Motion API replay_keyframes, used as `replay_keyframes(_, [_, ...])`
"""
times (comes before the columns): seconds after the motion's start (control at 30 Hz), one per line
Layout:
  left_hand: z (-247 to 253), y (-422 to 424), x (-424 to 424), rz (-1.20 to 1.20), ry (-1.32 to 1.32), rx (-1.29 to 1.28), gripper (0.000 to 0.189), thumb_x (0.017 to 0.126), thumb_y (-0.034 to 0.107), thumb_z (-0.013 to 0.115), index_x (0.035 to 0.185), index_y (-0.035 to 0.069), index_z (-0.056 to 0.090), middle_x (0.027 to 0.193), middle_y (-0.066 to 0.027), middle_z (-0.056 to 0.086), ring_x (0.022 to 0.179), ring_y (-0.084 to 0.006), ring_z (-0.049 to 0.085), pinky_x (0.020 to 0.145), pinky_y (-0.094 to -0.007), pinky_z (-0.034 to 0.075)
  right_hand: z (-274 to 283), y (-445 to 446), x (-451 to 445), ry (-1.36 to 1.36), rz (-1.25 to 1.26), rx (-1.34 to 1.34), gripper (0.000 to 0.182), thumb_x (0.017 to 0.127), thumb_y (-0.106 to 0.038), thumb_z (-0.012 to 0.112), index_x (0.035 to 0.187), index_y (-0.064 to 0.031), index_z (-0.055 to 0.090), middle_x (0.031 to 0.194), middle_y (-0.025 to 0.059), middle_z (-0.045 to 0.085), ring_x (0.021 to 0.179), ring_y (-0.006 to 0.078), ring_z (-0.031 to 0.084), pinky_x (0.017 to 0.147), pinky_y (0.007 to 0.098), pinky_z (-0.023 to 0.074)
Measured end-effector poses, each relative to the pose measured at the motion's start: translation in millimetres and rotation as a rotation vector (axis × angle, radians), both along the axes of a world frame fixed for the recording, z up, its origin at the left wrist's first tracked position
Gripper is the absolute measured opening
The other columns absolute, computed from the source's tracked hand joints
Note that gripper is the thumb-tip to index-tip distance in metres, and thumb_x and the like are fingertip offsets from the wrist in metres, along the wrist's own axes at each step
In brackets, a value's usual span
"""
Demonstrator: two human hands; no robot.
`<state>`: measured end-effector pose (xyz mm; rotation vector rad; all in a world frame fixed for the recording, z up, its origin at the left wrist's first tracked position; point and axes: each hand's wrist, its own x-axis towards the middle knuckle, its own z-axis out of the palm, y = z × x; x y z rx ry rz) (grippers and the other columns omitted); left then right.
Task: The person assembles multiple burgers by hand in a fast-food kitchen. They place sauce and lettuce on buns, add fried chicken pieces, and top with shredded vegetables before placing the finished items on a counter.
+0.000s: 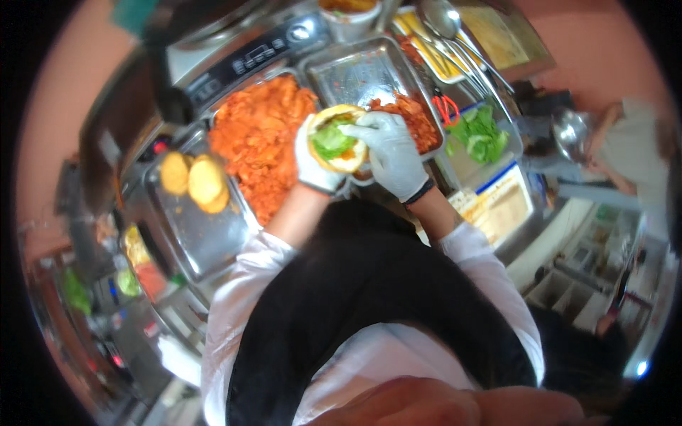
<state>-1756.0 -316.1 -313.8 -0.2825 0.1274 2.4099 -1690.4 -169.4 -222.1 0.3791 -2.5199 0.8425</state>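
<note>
My left hand [318,160], in a whitish glove, holds a round bun half [349,162] from its left side. Green lettuce [331,139] lies on the bun, with some brown-orange filling or sauce around it. My right hand [391,152], gloved too, has its fingers at the bun's right edge, with fingertips touching the lettuce. Behind my left hand is a tray heaped with orange-red coated meat pieces [261,138]. Behind my right hand, darker reddish pieces [413,120] fill the near right part of a metal tray [349,88].
Several bun pieces [205,178] sit on a metal tray [205,242] at left. At right are red-handled scissors [446,109], a container of lettuce leaves [479,136] and a blue-edged white container [503,205]. Spoons [442,20] and tongs lie beyond. Another person [634,144] stands far right.
</note>
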Motion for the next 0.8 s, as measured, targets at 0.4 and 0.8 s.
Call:
replay_keyframes(0.4, [-32,-28,-11,0.089,0.095,-0.423,0.054,0.096,0.040,0.053,0.133,0.001,0.057,0.139,-0.0252,0.054,0.131,-0.0465,0.049,0.109,-0.0642,0.041,-250,319,121,-0.648,-0.999,-0.277,0.024,0.087,-0.016,0.067,0.108,-0.0089,0.076,0.105,0.0200,0.074,0.102,0.0376,0.070,0.094,0.0410,0.0535])
replay_keyframes(0.8, [-25,-15,-32,0.043,0.005,-0.519,0.061,0.095,0.043,0.056,0.140,0.002,0.054,0.141,-0.0244,0.055,0.130,-0.0425,0.052,0.113,-0.0592,0.041,-355,312,46,-1.131,-0.887,0.046,0.055,0.077,-0.040,0.080,0.122,-0.0107,0.069,0.126,0.0201,0.067,0.117,0.0362,0.065,0.102,0.0443,0.0512])
